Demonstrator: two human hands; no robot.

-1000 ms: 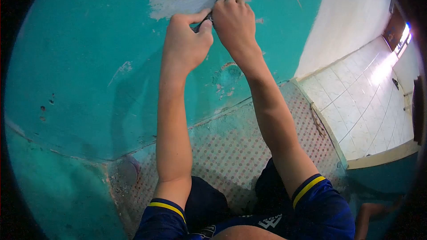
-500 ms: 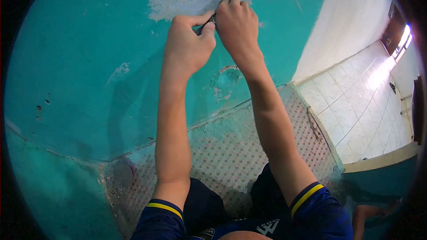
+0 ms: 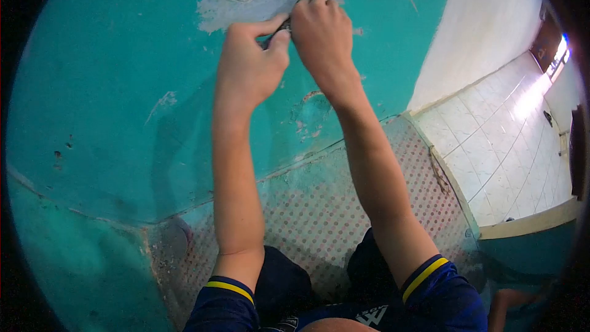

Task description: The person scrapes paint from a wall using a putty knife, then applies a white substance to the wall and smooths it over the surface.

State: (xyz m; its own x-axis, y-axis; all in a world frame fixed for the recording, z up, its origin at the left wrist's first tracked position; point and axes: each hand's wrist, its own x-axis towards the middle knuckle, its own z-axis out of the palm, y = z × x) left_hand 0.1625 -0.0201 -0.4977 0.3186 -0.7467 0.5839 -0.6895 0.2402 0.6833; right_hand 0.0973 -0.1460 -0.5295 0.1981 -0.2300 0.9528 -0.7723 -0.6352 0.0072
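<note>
Both of my hands are raised against a teal wall (image 3: 123, 55), at the lower right part of a pale grey-white patch (image 3: 218, 9). My left hand (image 3: 255, 58) pinches the dark handle of a scraper-like tool (image 3: 285, 25) between thumb and forefinger. My right hand (image 3: 322, 34) is closed over the tool's other end, close to the wall. A thin pale edge shows beyond its fingertips; the rest of the tool is hidden by the hands.
Below the wall lies a dotted floor (image 3: 319, 215). White tiles (image 3: 485, 141) stretch off at the right, past a raised edge. Part of another person's arm (image 3: 507, 301) shows at the lower right. Chipped paint (image 3: 313, 114) marks the wall beneath my hands.
Both hands and the tool sit slightly farther left in view. The wall patch has shifted left too, while the grip looks the same.
</note>
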